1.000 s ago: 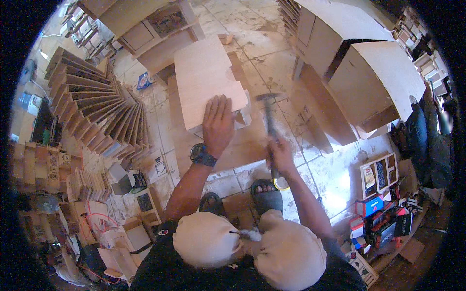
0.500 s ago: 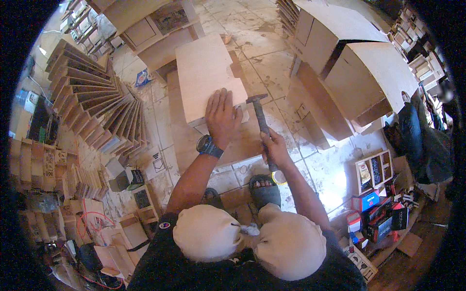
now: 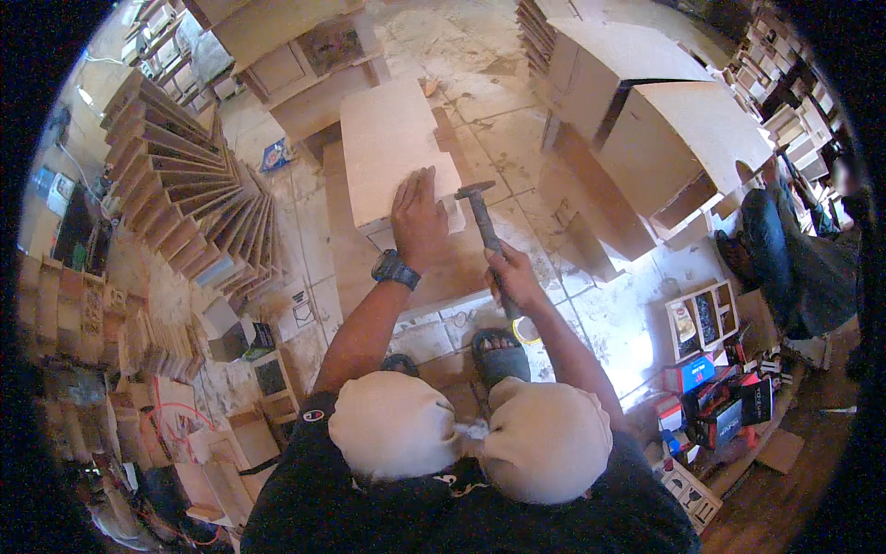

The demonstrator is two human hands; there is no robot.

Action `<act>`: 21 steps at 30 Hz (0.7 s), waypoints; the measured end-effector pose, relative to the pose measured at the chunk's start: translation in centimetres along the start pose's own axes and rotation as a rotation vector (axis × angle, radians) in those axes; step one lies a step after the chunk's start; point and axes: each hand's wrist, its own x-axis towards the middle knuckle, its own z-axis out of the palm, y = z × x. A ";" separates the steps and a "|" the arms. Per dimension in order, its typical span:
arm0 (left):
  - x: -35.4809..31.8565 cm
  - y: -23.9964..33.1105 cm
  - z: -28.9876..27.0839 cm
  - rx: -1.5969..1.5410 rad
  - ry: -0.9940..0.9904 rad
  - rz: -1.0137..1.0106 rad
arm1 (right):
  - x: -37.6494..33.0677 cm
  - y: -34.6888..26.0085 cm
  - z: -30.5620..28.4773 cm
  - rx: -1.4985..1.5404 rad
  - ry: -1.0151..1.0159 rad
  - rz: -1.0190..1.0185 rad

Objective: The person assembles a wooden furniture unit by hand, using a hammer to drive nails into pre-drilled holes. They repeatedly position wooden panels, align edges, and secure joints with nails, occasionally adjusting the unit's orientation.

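Observation:
A pale wooden box (image 3: 388, 134) with a notched side lies in front of me on a brown board (image 3: 355, 286). My left hand (image 3: 421, 222), a dark watch on its wrist, rests flat on the box's near end with the fingers stretched out. My right hand (image 3: 513, 277) is wrapped round the handle of a hammer (image 3: 484, 217). The hammer's head is raised just right of the box's near right corner and looks apart from it. I cannot make out any nail.
Fanned wooden panels (image 3: 189, 194) stand on the left, and a wooden cabinet (image 3: 305, 65) beyond the box. Large wooden boxes (image 3: 664, 129) stand at the right. Small cartons (image 3: 720, 406) and a compartment tray (image 3: 703, 319) lie at the lower right. A person's dark-clothed leg (image 3: 775, 249) shows at the right edge.
The hammer and my right hand have shifted slightly left, closer to the box's edge. My left hand stays flat on the box. The whole view has moved a little.

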 end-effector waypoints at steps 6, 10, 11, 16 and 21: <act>-0.1 -0.3 -0.5 -0.063 -0.032 -0.043 | -1.2 1.0 -0.8 0.030 0.128 -0.018; -1.0 0.2 -0.9 0.083 -0.116 -0.316 | -2.6 3.5 -0.6 0.011 0.135 0.044; -1.1 0.2 -1.0 0.130 -0.049 -0.396 | -2.7 4.1 -0.4 -0.005 0.148 0.019; -1.5 -0.2 -0.7 0.247 0.050 -0.538 | -2.5 6.7 1.6 -0.018 0.201 -0.015; -2.5 -0.5 1.5 0.242 0.155 -0.466 | -2.0 5.9 1.8 -0.008 0.200 0.041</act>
